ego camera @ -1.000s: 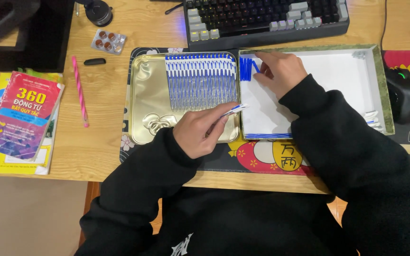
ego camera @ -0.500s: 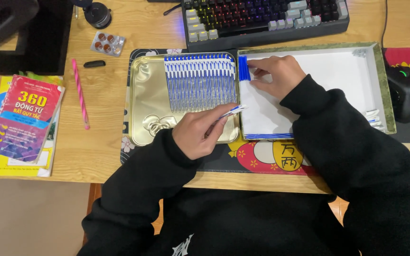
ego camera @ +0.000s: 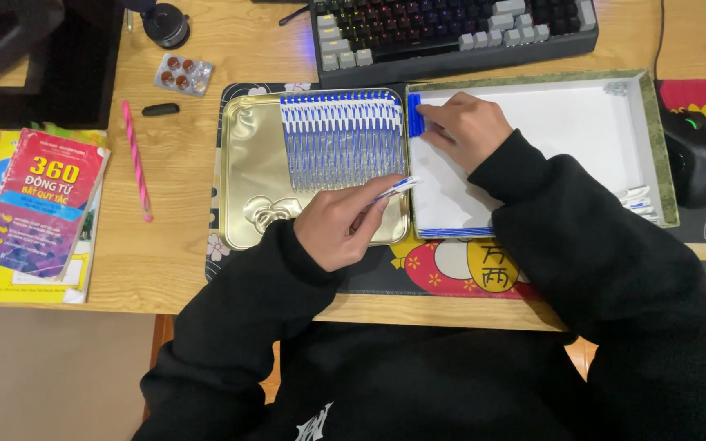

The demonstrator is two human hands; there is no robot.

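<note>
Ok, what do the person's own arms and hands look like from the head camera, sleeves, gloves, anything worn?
Both arms are in long, loose black sleeves of a sweatshirt-like top that reach the wrists. The left hand and right hand are bare: no gloves, and no rings or watch visible. A small white printed mark shows on the black top near the bottom edge of the view.
</note>
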